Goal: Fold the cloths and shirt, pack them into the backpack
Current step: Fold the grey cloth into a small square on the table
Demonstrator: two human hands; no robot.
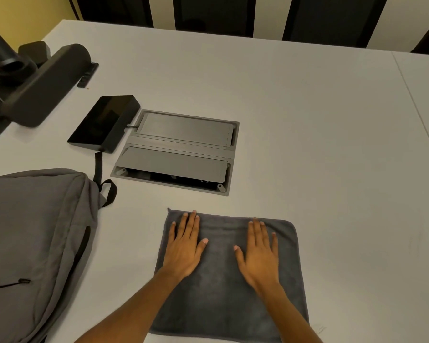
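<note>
A dark grey cloth [221, 288] lies flat and spread out on the white table [307, 144], near its front edge. My left hand [183, 248] rests flat on the cloth's far left part, fingers straight and spread. My right hand [259, 253] lies flat on the far right part in the same way. Both sets of fingertips reach almost to the cloth's far edge. A grey backpack [35, 238] lies on the table to the left of the cloth, apart from it. No shirt is in view.
A grey cable hatch [178, 149] is set into the table beyond the cloth. A black device [104, 122] sits at its left edge. A black camera-like unit [30, 82] stands at the far left. Dark chairs [208, 13] line the far side.
</note>
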